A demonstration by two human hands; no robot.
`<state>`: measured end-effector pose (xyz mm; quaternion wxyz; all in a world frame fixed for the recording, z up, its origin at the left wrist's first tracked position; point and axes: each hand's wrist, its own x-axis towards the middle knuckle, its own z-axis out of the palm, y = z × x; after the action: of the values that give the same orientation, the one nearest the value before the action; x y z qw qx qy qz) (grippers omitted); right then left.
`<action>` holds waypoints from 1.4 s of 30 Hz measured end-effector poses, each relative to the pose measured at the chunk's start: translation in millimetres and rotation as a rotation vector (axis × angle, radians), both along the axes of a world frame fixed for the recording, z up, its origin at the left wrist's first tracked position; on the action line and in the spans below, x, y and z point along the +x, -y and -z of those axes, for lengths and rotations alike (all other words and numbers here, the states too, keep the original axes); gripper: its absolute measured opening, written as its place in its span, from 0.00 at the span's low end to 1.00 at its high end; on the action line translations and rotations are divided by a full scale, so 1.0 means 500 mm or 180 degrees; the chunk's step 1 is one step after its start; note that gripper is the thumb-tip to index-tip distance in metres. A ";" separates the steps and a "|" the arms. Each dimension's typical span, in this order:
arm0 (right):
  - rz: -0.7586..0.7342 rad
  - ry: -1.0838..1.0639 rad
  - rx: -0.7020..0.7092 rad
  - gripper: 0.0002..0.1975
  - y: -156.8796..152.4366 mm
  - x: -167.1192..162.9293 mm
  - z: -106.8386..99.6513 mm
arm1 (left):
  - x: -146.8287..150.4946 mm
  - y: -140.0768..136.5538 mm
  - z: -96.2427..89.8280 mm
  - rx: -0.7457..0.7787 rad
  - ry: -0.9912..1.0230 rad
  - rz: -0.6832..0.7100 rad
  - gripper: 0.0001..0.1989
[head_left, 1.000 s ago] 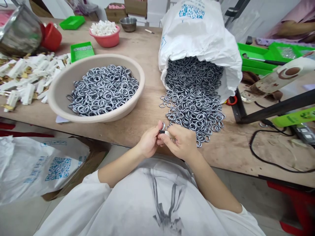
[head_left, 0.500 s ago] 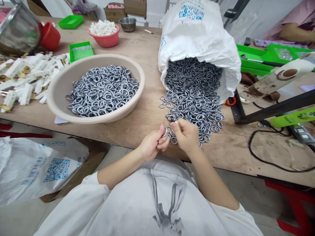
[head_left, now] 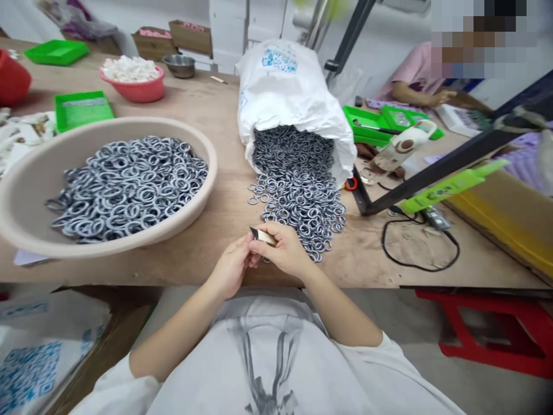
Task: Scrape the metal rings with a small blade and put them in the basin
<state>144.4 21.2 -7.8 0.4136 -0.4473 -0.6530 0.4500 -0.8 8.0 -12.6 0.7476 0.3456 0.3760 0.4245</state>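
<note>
My right hand point(head_left: 279, 245) is closed around a short, pale-handled tool with a dark pointed tip point(head_left: 263, 236), which looks like a small knife. The tip points left, over my left fingers. My left hand point(head_left: 235, 262) is closed and touches the right one; whatever its fingers grip is hidden. Just beyond and right of my hands lies a spilled heap of grey rings point(head_left: 302, 210). They come from the mouth of a white sack point(head_left: 289, 86) lying on its side. A large beige basin point(head_left: 211, 161) on the left holds many more such rings point(head_left: 133, 184).
The wooden table point(head_left: 233, 127) also carries a red bowl point(head_left: 151, 89) of white pieces, a green tray point(head_left: 64, 121) and a metal bowl point(head_left: 180, 69). Right of the sack are a black metal frame point(head_left: 415, 178), a cable point(head_left: 384, 242) and a red stool point(head_left: 492, 346) below. Another person's arm point(head_left: 415, 95) rests farther back.
The view has shifted right, so the basin and sack appear farther left. My hands have come together. The ring seen in my left fingers is now hidden, and the tool shows more clearly.
</note>
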 end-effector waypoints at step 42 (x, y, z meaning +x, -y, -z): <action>0.1220 0.2968 0.0357 0.26 -0.111 0.031 -0.012 | -0.027 -0.016 0.019 -0.0058 0.0729 0.0192 0.23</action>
<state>160.1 76.8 -2.0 0.1765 -0.6895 -0.6975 0.0826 -14.3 15.8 -21.9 0.8012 0.2992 0.2814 0.4351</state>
